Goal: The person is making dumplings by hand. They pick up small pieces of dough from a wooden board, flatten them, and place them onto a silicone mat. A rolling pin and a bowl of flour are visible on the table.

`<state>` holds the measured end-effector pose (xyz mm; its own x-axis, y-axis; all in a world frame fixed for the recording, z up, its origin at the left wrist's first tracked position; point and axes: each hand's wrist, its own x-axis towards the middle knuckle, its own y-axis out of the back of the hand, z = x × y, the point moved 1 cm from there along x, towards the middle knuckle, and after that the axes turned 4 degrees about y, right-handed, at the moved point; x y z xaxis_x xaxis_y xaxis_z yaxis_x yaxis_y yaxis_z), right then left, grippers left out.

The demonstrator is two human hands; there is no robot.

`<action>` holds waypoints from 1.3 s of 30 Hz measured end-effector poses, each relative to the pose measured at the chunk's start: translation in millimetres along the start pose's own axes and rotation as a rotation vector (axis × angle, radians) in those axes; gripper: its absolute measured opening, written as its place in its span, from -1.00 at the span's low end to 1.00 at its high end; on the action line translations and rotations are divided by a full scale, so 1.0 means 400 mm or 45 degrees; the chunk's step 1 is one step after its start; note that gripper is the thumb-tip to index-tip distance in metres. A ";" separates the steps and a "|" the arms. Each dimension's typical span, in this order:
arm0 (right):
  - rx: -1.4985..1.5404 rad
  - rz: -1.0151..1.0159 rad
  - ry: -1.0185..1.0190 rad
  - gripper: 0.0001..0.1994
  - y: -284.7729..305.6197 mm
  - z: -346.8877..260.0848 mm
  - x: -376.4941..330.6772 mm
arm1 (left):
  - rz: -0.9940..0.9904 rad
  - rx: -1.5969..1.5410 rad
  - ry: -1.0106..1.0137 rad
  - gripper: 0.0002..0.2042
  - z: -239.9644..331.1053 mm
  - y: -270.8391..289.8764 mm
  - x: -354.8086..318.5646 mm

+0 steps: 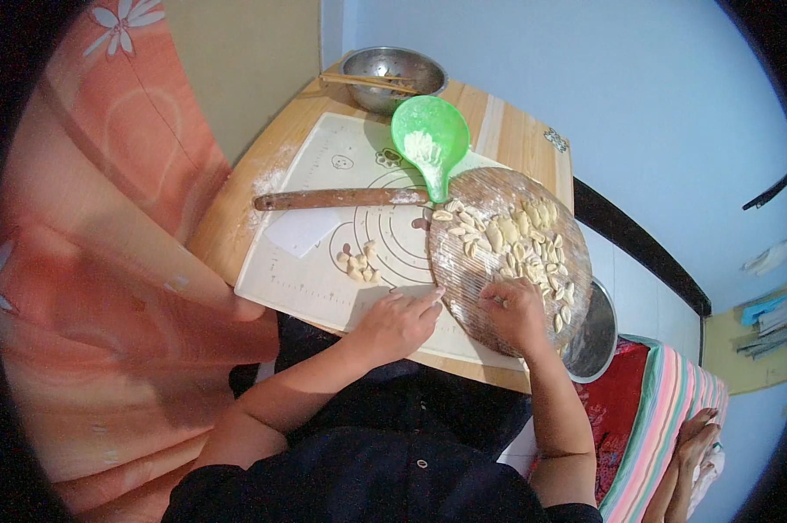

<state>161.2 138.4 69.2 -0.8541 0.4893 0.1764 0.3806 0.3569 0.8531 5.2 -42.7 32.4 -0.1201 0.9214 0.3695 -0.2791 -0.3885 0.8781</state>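
My left hand [395, 329] rests low over the cream pastry mat [275, 261], fingers stretched toward the edge of a round ribbed board [467, 301]. Over the board's near part is my right hand [517, 315], its fingers curled and pressed together; whatever they may hold is hidden. Beyond that hand lie several small shell-shaped dough pieces [540, 261] in loose rows, the larger ones farther back. A little cluster of plain dough lumps [360, 264] sits on the mat, ahead of my left hand.
A brown rolling pin [341, 200] lies across the mat, above a white sheet [302, 231]. A green scoop [450, 139] with white flour touches the board. Behind stands a metal bowl [380, 61] with chopsticks [358, 80]. Another metal basin [596, 336] is below the table's right edge.
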 end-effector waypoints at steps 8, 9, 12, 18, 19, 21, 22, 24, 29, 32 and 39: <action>-0.331 -0.127 -0.011 -0.08 0.004 0.020 0.063 | 0.142 0.016 -0.069 -0.84 0.004 0.001 0.002; -0.361 -0.138 0.033 0.06 0.004 0.031 0.078 | 0.137 0.020 -0.067 -0.84 0.004 0.001 0.000; -0.423 -0.320 -0.054 0.30 0.016 0.034 0.139 | -0.106 0.003 0.042 -0.74 -0.001 -0.009 -0.009; -0.488 -0.303 -0.093 0.35 -0.001 0.073 0.180 | -0.045 -0.014 0.051 -0.76 0.002 -0.005 -0.005; -0.477 -0.285 -0.114 0.30 0.007 0.055 0.181 | -0.003 -0.014 0.030 -0.79 0.005 0.002 -0.003; -0.468 -0.135 -0.112 0.20 0.013 0.051 0.179 | 0.083 -0.014 -0.016 -0.83 0.010 0.018 0.004; -0.470 -0.005 -0.088 0.13 0.004 0.068 0.177 | 0.080 -0.015 -0.017 -0.84 0.012 0.020 0.006; -0.456 0.145 -0.103 -0.05 0.013 0.045 0.164 | 0.075 -0.014 -0.010 -0.84 0.011 0.018 0.001; -0.355 0.183 0.009 -0.04 0.042 0.078 0.133 | 0.101 -0.061 -0.019 -0.83 0.004 0.008 0.002; -0.374 -0.059 0.044 0.01 0.038 0.025 0.102 | 0.099 -0.053 -0.018 -0.83 0.005 0.011 0.003; -0.374 0.401 0.068 -0.30 0.023 0.022 0.145 | 0.061 -0.044 -0.013 -0.80 0.001 0.000 -0.002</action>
<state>118.3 176.8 82.8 -0.7324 0.4935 0.4690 0.5153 -0.0483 0.8556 5.8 -43.5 32.2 -0.1246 0.9017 0.4140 -0.3064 -0.4318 0.8483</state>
